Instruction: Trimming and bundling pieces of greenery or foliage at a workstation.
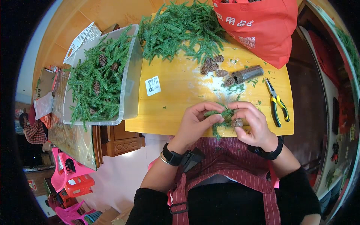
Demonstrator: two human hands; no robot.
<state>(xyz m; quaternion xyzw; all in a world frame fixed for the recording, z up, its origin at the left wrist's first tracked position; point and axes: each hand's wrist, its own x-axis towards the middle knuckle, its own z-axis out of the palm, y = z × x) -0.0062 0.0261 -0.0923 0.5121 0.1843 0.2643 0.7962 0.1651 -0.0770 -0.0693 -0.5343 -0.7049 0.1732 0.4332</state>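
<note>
Together, left hand [195,122] and right hand [252,122] grip-pinch a green sprig [224,114] with pine cone [237,122].

We see a yellow wooden tabletop [176,93] over a pale floor [120,176], with a carved brown wooden cabinet [120,140] tucked just beside its near-left corner. Further left we find a glass-topped table [71,140], and below it pink plastic stools [67,176] stand stacked, all in bright even light.

A home craft corner: a yellow worktop [180,93] with fir sprigs [180,26], cones [212,65] and pliers [277,103], beside a carved wooden cabinet [120,140] and pink plastic stools [69,176].
</note>
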